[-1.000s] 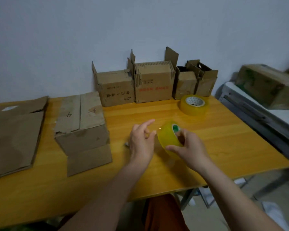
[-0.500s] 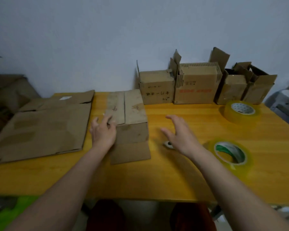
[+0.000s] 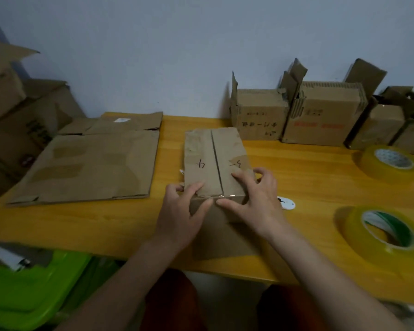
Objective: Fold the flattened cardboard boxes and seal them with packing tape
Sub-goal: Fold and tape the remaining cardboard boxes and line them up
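A small cardboard box (image 3: 215,158) stands mid-table, its two top flaps closed with a slit between them and pen marks on each. One loose flap (image 3: 225,242) lies flat on the table towards me. My left hand (image 3: 179,216) grips the box's near left corner, thumb on the front face and fingers on top. My right hand (image 3: 256,201) holds the near right corner the same way. A yellow tape roll (image 3: 351,232) with a green core lies flat at the right. A second tape roll (image 3: 378,168) lies farther back.
A large flattened box (image 3: 93,163) lies on the wooden table (image 3: 308,182) to the left. Three open boxes (image 3: 320,115) line the back wall. Big cartons (image 3: 14,120) stack at far left, a green bin (image 3: 29,290) sits below. A small white disc (image 3: 287,203) lies by my right hand.
My right hand put the green-core tape roll down on the table. Both hands moved left to the small box and now grip its near edge. My view turned left.
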`<action>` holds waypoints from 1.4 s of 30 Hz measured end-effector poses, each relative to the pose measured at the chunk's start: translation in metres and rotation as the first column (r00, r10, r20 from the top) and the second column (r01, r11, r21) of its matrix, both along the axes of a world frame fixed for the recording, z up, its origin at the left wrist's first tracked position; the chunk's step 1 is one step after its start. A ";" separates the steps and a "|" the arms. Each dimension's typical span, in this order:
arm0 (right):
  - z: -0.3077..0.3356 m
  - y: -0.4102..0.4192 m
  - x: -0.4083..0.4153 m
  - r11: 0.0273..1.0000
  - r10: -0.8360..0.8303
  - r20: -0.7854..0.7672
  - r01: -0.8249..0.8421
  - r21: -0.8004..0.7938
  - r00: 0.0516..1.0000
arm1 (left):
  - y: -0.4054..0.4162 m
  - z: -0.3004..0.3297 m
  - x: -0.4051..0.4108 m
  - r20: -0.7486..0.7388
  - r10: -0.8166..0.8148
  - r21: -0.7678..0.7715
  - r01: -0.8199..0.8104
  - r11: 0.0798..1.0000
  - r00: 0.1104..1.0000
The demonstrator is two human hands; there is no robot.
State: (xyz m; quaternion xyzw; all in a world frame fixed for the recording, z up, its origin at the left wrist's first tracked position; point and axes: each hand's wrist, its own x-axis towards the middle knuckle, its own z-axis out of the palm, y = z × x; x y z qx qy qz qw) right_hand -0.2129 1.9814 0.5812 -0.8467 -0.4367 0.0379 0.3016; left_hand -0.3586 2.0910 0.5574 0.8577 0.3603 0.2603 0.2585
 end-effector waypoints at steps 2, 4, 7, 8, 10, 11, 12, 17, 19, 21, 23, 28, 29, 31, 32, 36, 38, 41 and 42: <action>-0.001 0.002 0.001 0.999 -0.005 0.088 0.002 0.034 0.996 | 0.001 -0.005 0.001 0.029 -0.007 0.028 0.007 1.000 1.000; -0.001 0.003 0.004 0.999 0.015 0.122 -0.021 0.048 0.992 | 0.004 -0.005 0.002 0.024 -0.012 0.052 0.011 0.999 1.000; -0.001 0.001 0.009 0.998 0.022 0.086 -0.027 0.064 0.996 | 0.006 -0.005 0.001 -0.002 -0.014 0.105 0.014 0.994 1.000; 0.000 0.000 0.009 0.997 0.035 0.066 -0.039 0.064 0.997 | 0.006 -0.004 0.001 -0.004 -0.011 0.172 0.011 0.985 1.000; 0.002 -0.002 0.012 0.996 0.072 0.026 -0.074 0.057 0.997 | 0.009 0.000 0.006 0.006 -0.036 0.310 0.033 0.950 0.999; 0.003 -0.003 0.014 0.993 0.097 -0.004 -0.097 0.060 0.995 | 0.011 0.001 0.010 0.018 -0.070 0.337 0.060 0.940 0.997; 0.004 -0.004 0.015 0.990 0.125 -0.033 -0.122 0.064 0.992 | 0.013 0.002 0.015 0.020 -0.113 0.342 0.100 0.934 0.993; 0.010 -0.012 0.027 0.979 0.195 -0.135 -0.186 0.079 0.971 | 0.011 -0.005 0.031 0.219 -0.260 0.284 0.194 0.939 0.940; 0.017 -0.017 0.033 0.975 0.220 -0.127 -0.220 0.019 0.967 | 0.013 -0.008 0.028 0.297 -0.276 0.313 0.180 0.933 0.914; 0.024 -0.019 0.029 0.962 0.272 0.080 -0.268 -0.059 0.959 | 0.013 -0.012 0.026 0.270 -0.338 0.501 0.168 0.849 0.902; 0.030 -0.016 0.015 0.929 0.370 0.088 -0.370 -0.012 0.925 | 0.006 -0.018 0.026 0.219 -0.426 0.640 0.201 0.742 0.878; 0.032 -0.006 0.002 0.897 0.423 -0.129 -0.434 -0.078 0.897 | 0.001 -0.019 0.033 0.274 -0.365 0.586 0.147 0.797 0.890; 0.032 -0.001 0.006 0.889 0.432 -0.096 -0.441 -0.123 0.897 | 0.002 -0.019 0.035 0.280 -0.354 0.581 0.136 0.802 0.892; 0.031 0.011 0.013 0.875 0.438 -0.049 -0.439 -0.204 0.897 | 0.002 -0.019 0.037 0.285 -0.358 0.585 0.135 0.800 0.889; 0.031 0.019 0.017 0.868 0.441 -0.041 -0.438 -0.235 0.897 | 0.001 -0.019 0.037 0.286 -0.364 0.593 0.135 0.794 0.886; 0.034 0.055 0.035 0.869 0.404 -0.003 -0.385 -0.311 0.915 | 0.000 -0.020 0.037 0.294 -0.362 0.611 0.118 0.783 0.885; 0.034 0.072 0.042 0.865 0.392 0.045 -0.352 -0.359 0.919 | 0.000 -0.021 0.037 0.283 -0.366 0.639 0.111 0.761 0.886; 0.034 0.083 0.044 0.853 0.398 0.078 -0.337 -0.400 0.914 | 0.005 -0.023 0.036 0.249 -0.395 0.690 0.124 0.713 0.884; 0.036 0.081 0.042 0.851 0.404 0.077 -0.344 -0.397 0.912 | 0.007 -0.022 0.034 0.244 -0.404 0.694 0.132 0.708 0.882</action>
